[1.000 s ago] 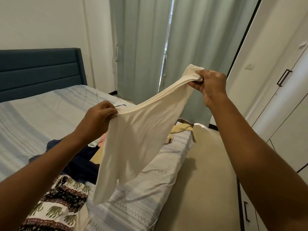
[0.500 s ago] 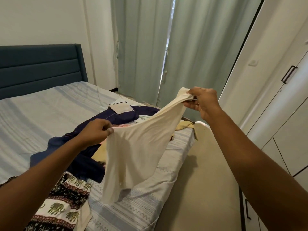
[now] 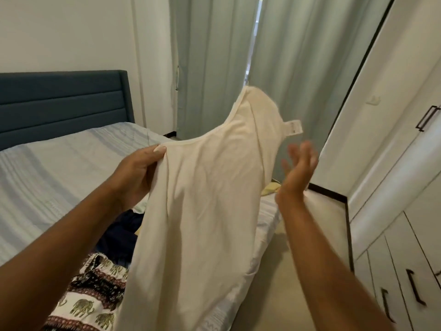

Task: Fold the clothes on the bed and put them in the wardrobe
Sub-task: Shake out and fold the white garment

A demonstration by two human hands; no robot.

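The cream top [image 3: 210, 199] was thin, plain and soft, with a narrow bound edge along its upper side and a white label [image 3: 294, 127] sticking out to the right. It hung in the air over the near corner of the bed [image 3: 47, 175], its long axis close to upright: one upper corner pointed up toward the curtains [image 3: 214, 68] and the lower end ran out of view below. The left hand [image 3: 136, 173] pinched the upper edge between thumb and curled fingers. The right hand [image 3: 298, 170], blurred, was beside the cloth with fingers spread, holding nothing. The wardrobe [image 3: 393, 163] doors were closed, hiding the inside.
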